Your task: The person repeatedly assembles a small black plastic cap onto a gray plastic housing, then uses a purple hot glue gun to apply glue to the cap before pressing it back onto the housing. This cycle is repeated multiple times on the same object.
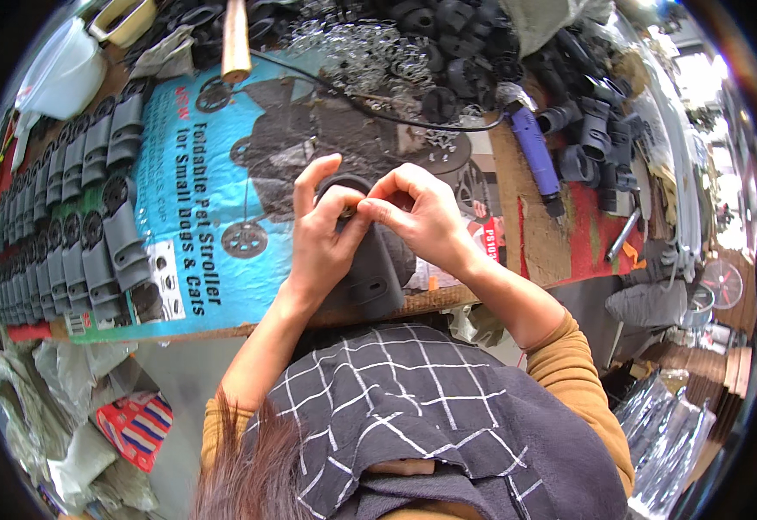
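A black plastic part (371,282) with a rounded upper end and a slot low on its face lies at the table's front edge. Over its round end, my left hand (319,232) pinches with thumb and index finger while its other fingers curl or stick up. My right hand (420,215) meets it there, thumb and index finger pressed together. Whatever small thing is between the fingertips is hidden. Beneath the part, a blue printed sheet (261,290) covers much of the table.
Rows of similar black parts (92,251) stand at the left. Shiny metal clips (361,56) are heaped at the back, near a wooden handle (236,43) and a black cable (352,106). On the right lies a purple power screwdriver (534,154) beside piled black fittings (595,130).
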Action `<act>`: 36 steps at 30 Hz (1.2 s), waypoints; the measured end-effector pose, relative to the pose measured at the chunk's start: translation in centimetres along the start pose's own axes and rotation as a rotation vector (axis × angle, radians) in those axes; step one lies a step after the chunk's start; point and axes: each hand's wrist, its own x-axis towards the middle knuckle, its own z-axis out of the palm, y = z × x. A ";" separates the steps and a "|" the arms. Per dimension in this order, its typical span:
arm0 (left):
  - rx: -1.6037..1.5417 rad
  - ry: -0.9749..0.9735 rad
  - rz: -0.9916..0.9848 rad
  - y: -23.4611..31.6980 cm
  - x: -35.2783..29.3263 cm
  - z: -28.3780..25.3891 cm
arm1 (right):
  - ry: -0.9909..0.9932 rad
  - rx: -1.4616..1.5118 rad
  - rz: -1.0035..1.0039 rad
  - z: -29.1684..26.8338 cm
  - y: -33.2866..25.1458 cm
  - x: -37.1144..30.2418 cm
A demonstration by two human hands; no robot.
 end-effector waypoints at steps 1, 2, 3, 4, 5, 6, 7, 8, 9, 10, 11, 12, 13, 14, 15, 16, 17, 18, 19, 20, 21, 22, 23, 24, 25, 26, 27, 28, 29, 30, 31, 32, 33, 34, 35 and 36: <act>-0.015 -0.010 -0.024 0.0 0.0 0.0 | 0.077 -0.124 -0.105 -1.1 0.8 0.0; -0.007 -0.016 -0.016 0.1 0.0 0.0 | 0.236 -0.230 -0.053 -3.2 2.0 0.4; -0.025 -0.020 -0.028 0.1 0.0 0.0 | 0.351 -0.334 -0.123 -5.8 3.4 0.9; -0.029 -0.019 -0.015 0.1 0.1 0.0 | 0.549 -0.608 -0.069 -8.6 5.1 1.2; -0.031 -0.014 -0.005 0.1 0.1 0.0 | 0.722 -0.891 -0.068 -11.2 6.9 1.1; -0.036 -0.017 -0.007 0.1 0.1 0.0 | 0.666 -1.054 0.039 -13.2 8.8 0.6; -0.039 -0.018 -0.011 0.1 0.1 0.0 | 0.594 -1.205 0.240 -14.8 10.7 0.1; -0.040 -0.022 -0.018 0.2 0.1 0.0 | 0.574 -1.108 0.231 -15.9 12.2 -0.1; -0.042 -0.021 -0.014 0.1 0.1 0.0 | 0.542 -1.003 0.314 -16.9 13.1 -0.1; -0.040 -0.022 -0.016 0.1 0.1 0.0 | 0.473 -0.878 0.442 -17.4 13.4 -0.2; -0.042 -0.019 -0.010 0.1 0.1 0.0 | 0.462 -0.866 0.445 -17.8 13.1 -0.2; -0.020 -0.022 0.004 0.1 0.1 0.0 | 0.496 -0.830 0.419 -17.5 12.3 -0.4; -0.040 -0.012 -0.012 0.1 0.1 0.0 | 0.533 -0.800 0.344 -17.3 11.0 -0.5; -0.061 -0.005 -0.032 0.1 0.1 0.0 | 0.598 -0.607 0.302 -16.7 9.4 -0.6; -0.084 -0.016 -0.056 0.2 0.1 0.1 | 0.622 -0.188 0.308 -15.9 7.9 -0.4; -0.028 -0.010 -0.017 0.1 0.1 0.0 | 0.610 0.035 0.198 -15.0 6.3 -0.6; -0.039 -0.013 -0.023 0.1 0.1 0.0 | 0.616 0.260 0.120 -13.7 5.0 -1.0; -0.048 -0.021 -0.028 0.2 0.1 0.0 | 0.606 0.314 0.015 -12.1 4.0 -1.3; -0.060 -0.015 -0.023 0.2 0.1 0.1 | 0.594 0.366 -0.099 -10.6 3.3 -1.4; -0.074 -0.016 -0.037 0.2 0.1 0.1 | 0.578 0.418 -0.215 -9.2 2.8 -1.3; -0.088 -0.014 -0.046 0.2 0.1 0.1 | 0.552 0.395 -0.255 -7.6 2.5 -1.2; -0.105 -0.012 -0.055 0.2 0.0 0.1 | 0.530 0.392 -0.272 -6.8 2.2 -0.8; -0.098 -0.005 -0.045 0.2 0.0 0.1 | 0.480 0.377 -0.307 -6.3 1.8 -0.5; -0.095 -0.001 -0.034 0.1 0.0 0.1 | 0.456 0.391 -0.256 -6.0 1.4 -0.1; -0.094 0.006 -0.023 0.1 0.0 0.2 | 0.436 0.403 -0.205 -5.9 0.8 0.2; -0.138 0.009 -0.057 0.0 0.0 0.3 | 0.474 0.385 -0.092 -5.8 0.1 0.5; -0.136 0.005 -0.054 -0.1 0.0 0.3 | 0.399 0.565 -0.212 -5.7 -0.8 0.5; -0.130 0.006 -0.051 -0.3 0.0 0.3 | 0.372 0.719 -0.270 -5.6 -1.7 0.4; -0.125 0.005 -0.055 -0.3 -0.1 0.3 | 0.342 0.874 -0.320 -5.3 -2.7 0.2; -0.100 -0.001 -0.040 -0.4 -0.2 0.2 | 0.280 0.950 -0.407 -5.0 -3.6 0.1; -0.077 -0.011 -0.024 -0.5 -0.2 0.2 | 0.256 1.050 -0.460 -4.6 -4.3 0.1; -0.062 -0.016 -0.012 -0.6 -0.2 0.2 | 0.194 1.015 -0.510 -4.2 -5.0 0.1; -0.075 -0.024 -0.018 -0.6 -0.2 0.2 | 0.172 1.038 -0.489 -3.9 -5.5 0.3; -0.095 -0.024 -0.030 -0.6 -0.2 0.2 | 0.129 1.035 -0.494 -3.5 -5.8 0.4; -0.115 -0.021 -0.043 -0.6 -0.2 0.2 | 0.115 1.002 -0.529 -3.3 -6.1 0.5; -0.135 -0.019 -0.065 -0.6 -0.3 0.2 | 0.122 1.008 -0.520 -3.0 -6.2 0.6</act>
